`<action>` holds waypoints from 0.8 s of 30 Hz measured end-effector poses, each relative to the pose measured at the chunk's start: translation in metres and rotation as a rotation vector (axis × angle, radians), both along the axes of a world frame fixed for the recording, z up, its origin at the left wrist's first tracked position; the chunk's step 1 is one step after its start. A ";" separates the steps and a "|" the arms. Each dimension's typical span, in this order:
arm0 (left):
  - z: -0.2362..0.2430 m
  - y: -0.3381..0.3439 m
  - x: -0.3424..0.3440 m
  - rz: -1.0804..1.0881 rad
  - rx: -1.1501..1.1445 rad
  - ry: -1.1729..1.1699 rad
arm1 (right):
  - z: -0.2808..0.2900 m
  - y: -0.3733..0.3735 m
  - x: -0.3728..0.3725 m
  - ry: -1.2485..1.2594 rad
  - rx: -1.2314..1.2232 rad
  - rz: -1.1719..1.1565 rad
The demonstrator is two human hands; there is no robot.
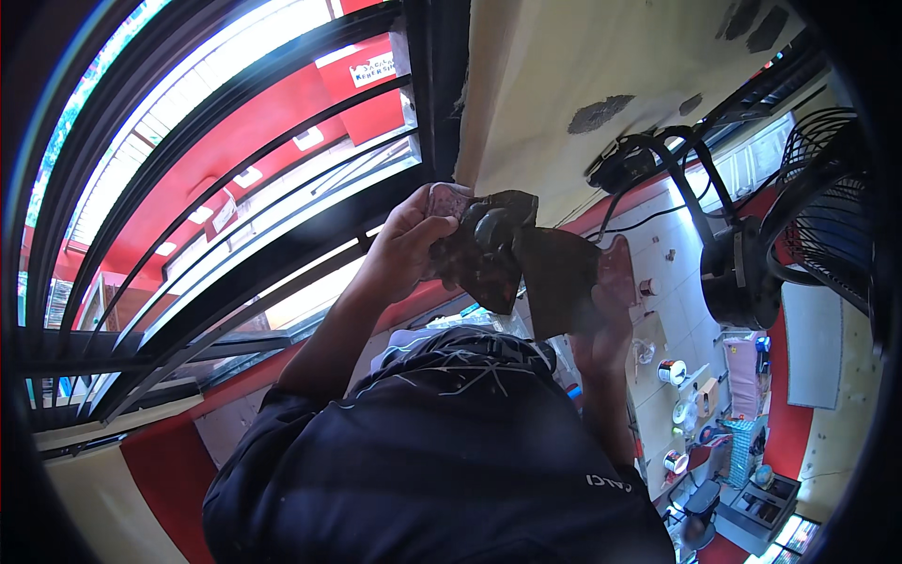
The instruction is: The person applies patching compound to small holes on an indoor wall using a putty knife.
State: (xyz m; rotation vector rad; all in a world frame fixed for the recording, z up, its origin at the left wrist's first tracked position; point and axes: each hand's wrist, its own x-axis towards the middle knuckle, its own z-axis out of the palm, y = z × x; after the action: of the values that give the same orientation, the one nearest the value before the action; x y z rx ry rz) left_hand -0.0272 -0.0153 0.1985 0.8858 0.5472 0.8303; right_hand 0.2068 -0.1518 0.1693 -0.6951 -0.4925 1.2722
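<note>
Head view, left hand: the near edge of the left plate (484,289) is gripped by the left hand (406,240), thumb on top, fingers curled beneath.
Right hand: the right plate (556,287) appears to be grasped at its outer side by the right hand (601,329); blur keeps the exact finger placement from being told.
Plates: both are held up in front of the dark shirt (451,451), near the wall (536,94) and the window frame (445,94); their neighbouring edges nearly meet or overlap, which cannot be settled.
Dark lump: a glossy, paste-like mass (490,230) is carried on the left plate, close to the right one.
Spill risk: the lump could slide off if the left plate were tipped; the shirt or floor (681,301) would probably be smeared.
Grip risk: a plate could be dropped if fingers were made slick by paste.
Fan risk: the black fan (817,235) could be knocked, or its cable (615,221) snagged, by a wide swing of the right arm.
White tubs: an upper tub (671,372) and a lower tub (675,461) are seen well below; their contents cannot be made out.
Teal container: a patterned teal container (740,449) is placed near the lower tub; what is held inside is too small to tell.
</note>
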 end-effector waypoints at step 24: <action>-0.013 -0.008 -0.006 0.068 -0.039 0.024 | 0.046 0.025 -0.021 0.189 0.163 0.148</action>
State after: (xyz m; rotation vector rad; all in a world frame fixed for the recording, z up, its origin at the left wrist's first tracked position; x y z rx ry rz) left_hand -0.0332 -0.0235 0.1855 0.8461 0.6152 0.8687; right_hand 0.1858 -0.1265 0.2155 -0.4028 -0.4919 1.4037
